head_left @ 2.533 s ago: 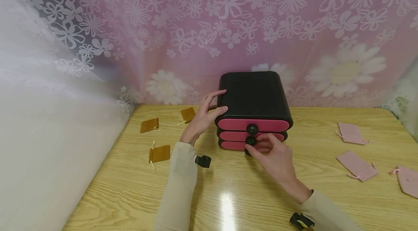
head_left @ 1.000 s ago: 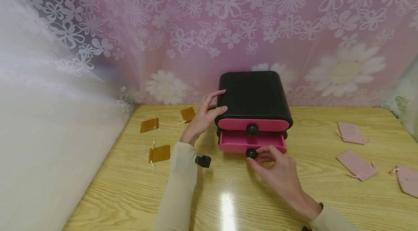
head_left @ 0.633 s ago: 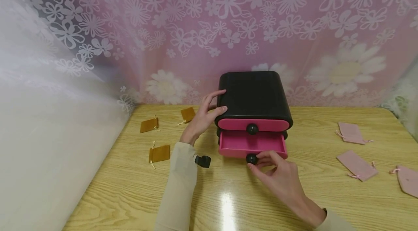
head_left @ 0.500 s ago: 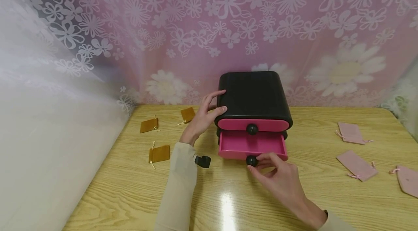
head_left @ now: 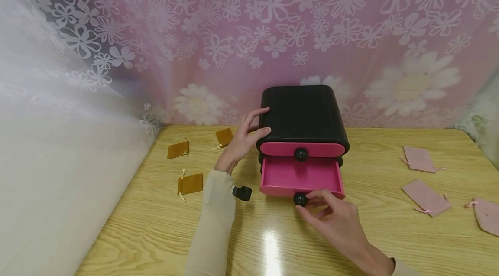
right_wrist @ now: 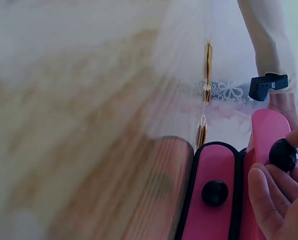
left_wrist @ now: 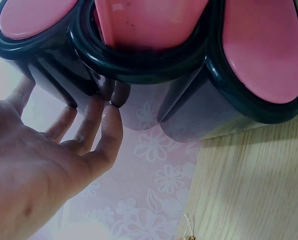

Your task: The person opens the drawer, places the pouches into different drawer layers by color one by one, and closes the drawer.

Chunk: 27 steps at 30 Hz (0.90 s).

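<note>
Middle drawer [head_left: 301, 177] out: right hand [head_left: 335, 224] pinching knob [head_left: 299, 199] should pull straight, left hand [head_left: 242, 139] flat, bracing cabinet [head_left: 303, 113].

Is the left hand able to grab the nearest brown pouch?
Probably yes. The left hand rests on the box, and the brown pouch lies right beside it on the table with nothing between.

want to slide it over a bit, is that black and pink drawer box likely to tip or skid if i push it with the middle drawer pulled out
The drawer box probably skids rather than tips: it looks squat and broad, on a glossy table. It seems light plastic, and the left hand braces its side while the right hand pinches the knob. The open middle drawer may slide further.
</note>
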Each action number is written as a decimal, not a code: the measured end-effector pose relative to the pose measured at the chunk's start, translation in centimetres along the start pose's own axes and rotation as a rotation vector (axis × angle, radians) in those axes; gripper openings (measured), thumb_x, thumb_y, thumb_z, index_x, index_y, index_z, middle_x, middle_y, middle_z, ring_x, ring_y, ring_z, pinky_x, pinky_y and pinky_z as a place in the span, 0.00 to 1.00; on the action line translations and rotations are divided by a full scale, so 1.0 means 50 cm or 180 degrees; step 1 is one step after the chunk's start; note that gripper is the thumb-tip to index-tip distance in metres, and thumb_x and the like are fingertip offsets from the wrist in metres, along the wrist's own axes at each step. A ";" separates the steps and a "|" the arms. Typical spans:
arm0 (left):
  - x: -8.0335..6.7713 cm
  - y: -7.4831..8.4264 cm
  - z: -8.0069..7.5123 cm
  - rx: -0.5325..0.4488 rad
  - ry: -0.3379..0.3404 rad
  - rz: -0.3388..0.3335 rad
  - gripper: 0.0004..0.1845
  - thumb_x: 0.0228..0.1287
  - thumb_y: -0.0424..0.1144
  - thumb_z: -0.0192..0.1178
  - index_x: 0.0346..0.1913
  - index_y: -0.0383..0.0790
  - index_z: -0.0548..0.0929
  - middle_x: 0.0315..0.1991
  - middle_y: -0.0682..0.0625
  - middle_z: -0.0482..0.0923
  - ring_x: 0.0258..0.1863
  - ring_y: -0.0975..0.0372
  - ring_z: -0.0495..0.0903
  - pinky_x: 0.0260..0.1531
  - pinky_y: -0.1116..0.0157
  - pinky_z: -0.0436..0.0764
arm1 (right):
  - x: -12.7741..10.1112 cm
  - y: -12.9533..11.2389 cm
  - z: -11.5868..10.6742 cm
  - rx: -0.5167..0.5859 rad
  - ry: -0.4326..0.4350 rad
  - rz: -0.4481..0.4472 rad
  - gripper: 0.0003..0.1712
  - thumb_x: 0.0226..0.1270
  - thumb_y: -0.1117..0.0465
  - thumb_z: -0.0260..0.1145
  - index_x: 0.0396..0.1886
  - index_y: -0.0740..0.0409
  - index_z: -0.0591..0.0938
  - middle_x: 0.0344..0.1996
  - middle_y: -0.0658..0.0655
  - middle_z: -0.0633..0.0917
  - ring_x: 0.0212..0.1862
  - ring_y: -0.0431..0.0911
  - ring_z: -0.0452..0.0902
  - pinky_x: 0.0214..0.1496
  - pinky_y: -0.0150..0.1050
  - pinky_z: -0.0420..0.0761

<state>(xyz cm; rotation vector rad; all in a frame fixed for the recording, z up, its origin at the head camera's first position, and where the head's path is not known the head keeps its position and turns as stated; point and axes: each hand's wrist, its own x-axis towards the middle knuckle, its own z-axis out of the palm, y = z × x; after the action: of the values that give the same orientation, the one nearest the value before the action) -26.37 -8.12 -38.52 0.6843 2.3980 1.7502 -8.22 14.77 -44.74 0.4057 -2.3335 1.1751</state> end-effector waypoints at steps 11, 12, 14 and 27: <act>-0.002 0.001 0.000 0.0019 0.0002 0.0022 0.27 0.74 0.50 0.57 0.73 0.72 0.68 0.77 0.51 0.54 0.70 0.47 0.70 0.69 0.41 0.71 | -0.003 0.001 -0.002 0.0105 0.0048 -0.0139 0.24 0.43 0.70 0.84 0.39 0.47 0.85 0.29 0.44 0.90 0.30 0.36 0.86 0.27 0.24 0.80; -0.002 0.001 0.000 0.0019 -0.0001 0.0025 0.27 0.74 0.50 0.56 0.73 0.71 0.68 0.77 0.51 0.54 0.70 0.47 0.70 0.69 0.41 0.71 | -0.003 0.001 -0.002 0.0115 0.0053 -0.0155 0.24 0.43 0.70 0.83 0.39 0.47 0.85 0.29 0.44 0.90 0.30 0.36 0.86 0.27 0.24 0.80; -0.002 0.001 0.000 0.0027 0.0001 0.0019 0.27 0.74 0.50 0.56 0.73 0.72 0.68 0.77 0.51 0.54 0.71 0.47 0.70 0.69 0.41 0.71 | -0.003 0.002 -0.002 0.0131 0.0061 -0.0186 0.24 0.43 0.71 0.83 0.39 0.48 0.85 0.28 0.44 0.90 0.30 0.35 0.86 0.27 0.24 0.80; -0.003 0.001 0.000 0.0055 -0.0009 0.0031 0.27 0.74 0.51 0.56 0.73 0.73 0.66 0.78 0.51 0.53 0.71 0.46 0.69 0.70 0.41 0.69 | -0.007 0.000 -0.007 0.0137 0.0061 -0.0200 0.25 0.42 0.73 0.83 0.39 0.49 0.86 0.29 0.46 0.90 0.30 0.36 0.86 0.27 0.24 0.80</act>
<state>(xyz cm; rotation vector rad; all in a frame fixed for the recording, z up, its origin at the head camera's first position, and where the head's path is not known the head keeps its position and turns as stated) -26.21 -8.16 -38.53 0.7013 2.4148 1.7331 -7.81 15.07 -44.76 0.4770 -2.2658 1.1958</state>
